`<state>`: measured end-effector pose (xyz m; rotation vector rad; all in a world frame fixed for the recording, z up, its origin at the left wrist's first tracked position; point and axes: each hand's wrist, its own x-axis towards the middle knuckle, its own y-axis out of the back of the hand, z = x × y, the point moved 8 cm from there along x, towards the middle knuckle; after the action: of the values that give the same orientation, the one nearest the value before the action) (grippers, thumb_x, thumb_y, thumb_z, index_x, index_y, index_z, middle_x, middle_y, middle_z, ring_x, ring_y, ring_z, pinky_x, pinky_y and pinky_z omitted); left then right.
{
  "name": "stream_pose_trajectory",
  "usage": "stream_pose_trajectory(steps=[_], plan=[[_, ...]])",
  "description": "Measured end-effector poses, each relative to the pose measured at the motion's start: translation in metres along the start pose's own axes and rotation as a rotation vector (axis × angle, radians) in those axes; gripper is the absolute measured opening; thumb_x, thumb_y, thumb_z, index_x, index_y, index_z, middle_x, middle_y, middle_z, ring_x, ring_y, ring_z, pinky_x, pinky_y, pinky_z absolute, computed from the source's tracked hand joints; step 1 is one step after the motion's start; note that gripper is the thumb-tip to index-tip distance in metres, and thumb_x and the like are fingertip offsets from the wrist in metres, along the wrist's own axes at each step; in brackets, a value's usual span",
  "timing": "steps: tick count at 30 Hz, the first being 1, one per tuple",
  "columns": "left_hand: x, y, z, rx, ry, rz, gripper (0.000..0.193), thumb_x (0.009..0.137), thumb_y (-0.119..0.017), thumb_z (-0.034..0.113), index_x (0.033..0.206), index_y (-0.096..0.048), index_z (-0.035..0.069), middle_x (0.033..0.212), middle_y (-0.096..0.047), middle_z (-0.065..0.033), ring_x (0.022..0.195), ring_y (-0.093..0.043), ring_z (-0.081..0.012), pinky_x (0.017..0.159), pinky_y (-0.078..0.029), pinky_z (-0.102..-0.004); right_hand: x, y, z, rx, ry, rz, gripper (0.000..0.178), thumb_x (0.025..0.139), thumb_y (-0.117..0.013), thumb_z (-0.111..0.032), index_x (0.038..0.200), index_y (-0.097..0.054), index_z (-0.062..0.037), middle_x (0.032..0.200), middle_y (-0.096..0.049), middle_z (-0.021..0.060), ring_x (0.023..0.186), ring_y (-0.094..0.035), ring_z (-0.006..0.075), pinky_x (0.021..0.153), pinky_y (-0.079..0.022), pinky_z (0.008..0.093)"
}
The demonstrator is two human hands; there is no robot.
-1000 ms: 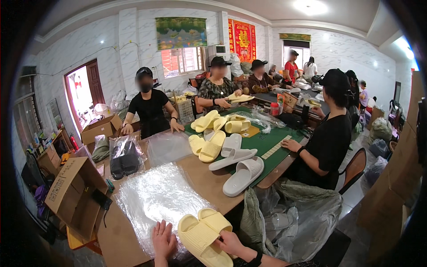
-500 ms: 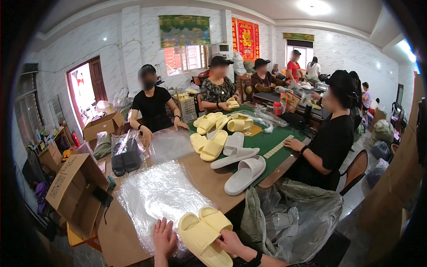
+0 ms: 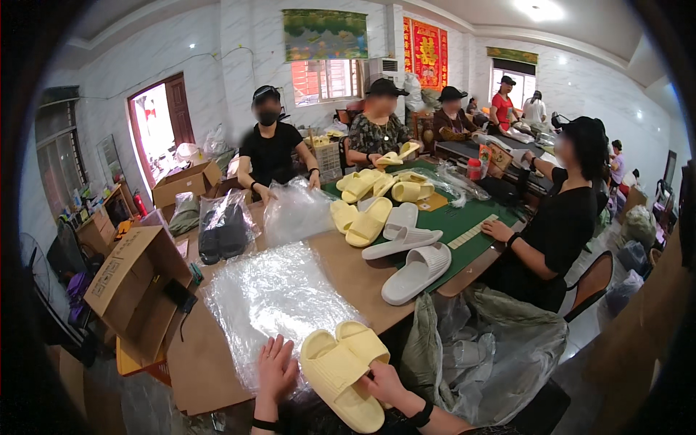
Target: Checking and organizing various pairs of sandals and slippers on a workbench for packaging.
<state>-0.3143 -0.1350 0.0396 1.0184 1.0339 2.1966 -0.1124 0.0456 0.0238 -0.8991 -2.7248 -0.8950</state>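
A pair of pale yellow slippers (image 3: 337, 377) lies at the table's near edge, one partly over the other. My right hand (image 3: 384, 382) grips the pair from the right, its fingers tucked in at the strap and partly hidden. Just left of them, my left hand (image 3: 278, 368) rests with its fingers stretched out on a stack of clear plastic bags (image 3: 272, 297). It holds nothing.
More yellow slippers (image 3: 368, 223) and several grey slippers (image 3: 417, 273) lie on the green mat. Bagged dark slippers (image 3: 221, 232) and an open carton (image 3: 138, 290) are left. A sack of grey slippers (image 3: 471, 355) stands right. Co-workers sit around the table.
The whole view has shifted a little. Across the table a person has lifted a clear plastic bag off the surface. My right hand keeps its grip on the slippers.
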Motion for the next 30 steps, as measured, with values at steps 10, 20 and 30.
stream_pose_trajectory(steps=[10,20,30], plan=[[0.01,-0.021,-0.048,-0.058,0.131,-0.233,0.04,0.1,-0.048,0.031,0.131,-0.062,0.011,0.145,-0.049,-0.022,0.136,-0.041,-0.044,0.114,-0.031,-0.0503,0.005,0.008,-0.033,-0.028,0.168,0.01,0.024,0.084,-0.069,-0.014,0.106,-0.064,-0.0044,0.089,-0.067,0.0198,0.085,-0.064,0.0429,0.071,-0.052,0.0472],[0.035,0.042,0.022,-0.46,0.21,-0.125,0.042,0.104,-0.046,0.03,0.134,-0.059,0.004,0.135,-0.059,-0.0199,0.127,-0.056,-0.0331,0.107,-0.043,-0.0365,0.015,0.003,-0.057,-0.269,0.202,-0.189,0.022,0.082,-0.069,-0.019,0.091,-0.062,0.0008,0.085,-0.066,0.022,0.078,-0.064,0.0406,0.067,-0.05,0.0483],[0.022,0.051,0.085,-0.139,-0.177,-0.122,0.038,0.102,-0.046,0.024,0.135,-0.059,0.011,0.147,-0.049,-0.0176,0.139,-0.04,-0.0399,0.117,-0.029,-0.0476,0.043,-0.012,-0.08,-0.437,0.274,-0.27,0.028,0.089,-0.062,-0.028,0.084,-0.057,-0.0006,0.076,-0.065,0.0215,0.071,-0.063,0.0416,0.067,-0.05,0.0507]])
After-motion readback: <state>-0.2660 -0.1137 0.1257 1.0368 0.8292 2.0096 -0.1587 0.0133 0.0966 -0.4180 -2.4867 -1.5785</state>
